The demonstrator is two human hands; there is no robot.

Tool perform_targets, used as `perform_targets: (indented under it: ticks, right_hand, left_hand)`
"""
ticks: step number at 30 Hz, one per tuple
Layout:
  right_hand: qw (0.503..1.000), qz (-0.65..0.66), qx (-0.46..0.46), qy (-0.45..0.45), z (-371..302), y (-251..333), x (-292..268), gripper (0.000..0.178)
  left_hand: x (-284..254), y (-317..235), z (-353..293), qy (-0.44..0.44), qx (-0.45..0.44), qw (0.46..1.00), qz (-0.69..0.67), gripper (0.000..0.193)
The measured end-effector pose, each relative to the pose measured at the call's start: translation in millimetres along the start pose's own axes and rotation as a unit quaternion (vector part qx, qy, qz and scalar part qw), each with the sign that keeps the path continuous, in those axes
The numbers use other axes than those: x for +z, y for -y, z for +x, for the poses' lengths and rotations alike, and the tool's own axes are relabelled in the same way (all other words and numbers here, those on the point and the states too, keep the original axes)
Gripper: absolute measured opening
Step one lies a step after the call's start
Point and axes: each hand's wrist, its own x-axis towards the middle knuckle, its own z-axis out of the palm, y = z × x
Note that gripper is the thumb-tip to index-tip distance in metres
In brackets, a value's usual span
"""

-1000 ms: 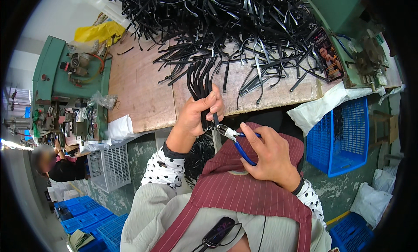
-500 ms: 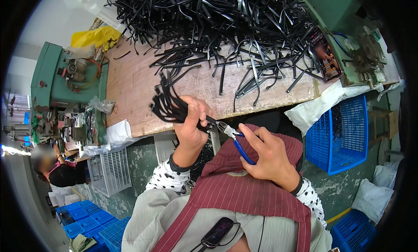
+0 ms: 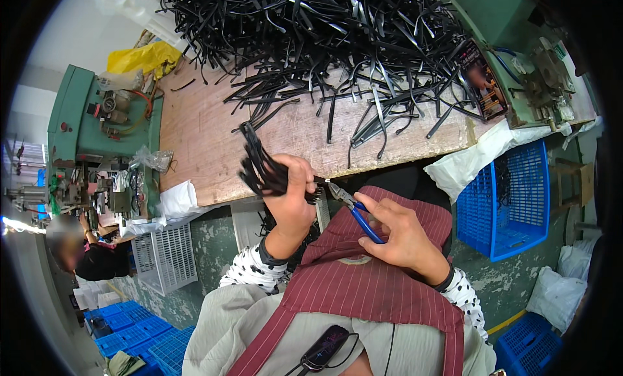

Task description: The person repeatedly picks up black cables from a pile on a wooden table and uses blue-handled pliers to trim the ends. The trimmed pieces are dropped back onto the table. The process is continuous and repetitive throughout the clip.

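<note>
Firmly, the left hand [image 3: 292, 194] is wrapped around a fanned bundle of slim, curved black strips [image 3: 263, 168], whose splayed, blurred ends point toward ten o'clock. The right hand [image 3: 405, 230] has thumb and fingers curled about metal pliers with blue handles [image 3: 366, 226]; their tip reaches the end of a strip beside the left fingers, too small to tell whether it bites.

Close by at six o'clock lies a maroon pinstriped cloth apron [image 3: 370, 272]. Just beyond the hands runs the edge of a worn wooden bench [image 3: 201, 123], and at twelve o'clock a large tangled heap of black strips [image 3: 311, 25] covers much of it, loose ones straggling toward the bundle. A green metal machine with a round gauge [image 3: 71, 123] stands at ten o'clock, near a crumpled yellow plastic bag [image 3: 146, 56]; a second green machine [image 3: 551, 77] blocks two o'clock.

At three o'clock, a white plastic sheet [image 3: 464, 162] hangs from the bench, partly over a blue latticed plastic crate [image 3: 519, 226] with some dark strips inside. A white latticed crate [image 3: 165, 262] stands at eight o'clock, its contents unclear. Farther toward seven are blue plastic crates [image 3: 133, 327], a greenish cloth [image 3: 123, 363] lying on them.
</note>
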Motion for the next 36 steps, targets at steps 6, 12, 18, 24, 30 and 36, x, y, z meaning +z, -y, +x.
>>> perform_targets:
  ticks: [6,12,18,24,30,36]
  right_hand:
    - [0.999,-0.009,0.031,-0.008,-1.2,3.0,-0.1,0.076]
    - [0.999,-0.031,0.0,-0.018,-3.3,3.9,0.2,0.079]
    - [0.999,-0.04,0.003,-0.031,-6.4,-0.2,-1.3,0.081]
    - [0.998,-0.044,-0.004,-0.042,-5.3,-7.1,0.1,0.082]
    - [0.993,-0.1,-0.021,-0.06,1.6,-2.0,2.9,0.081]
    - [0.973,-0.19,-0.089,-0.097,7.6,12.3,-1.7,0.083]
  left_hand:
    - [-5.9,11.6,22.5,-0.031,-0.12,0.991,0.044,0.013]
    - [3.2,41.6,86.7,0.157,-0.006,0.76,0.631,0.036]
    - [-1.6,61.0,105.5,0.176,-0.066,0.706,0.683,0.031]
    - [-25.0,20.7,79.5,0.053,-0.042,0.832,0.55,0.031]
    - [-71.9,54.4,44.6,-0.015,-0.086,0.976,0.199,0.012]
    - [-39.6,18.1,47.4,0.123,-0.339,0.886,-0.29,0.021]
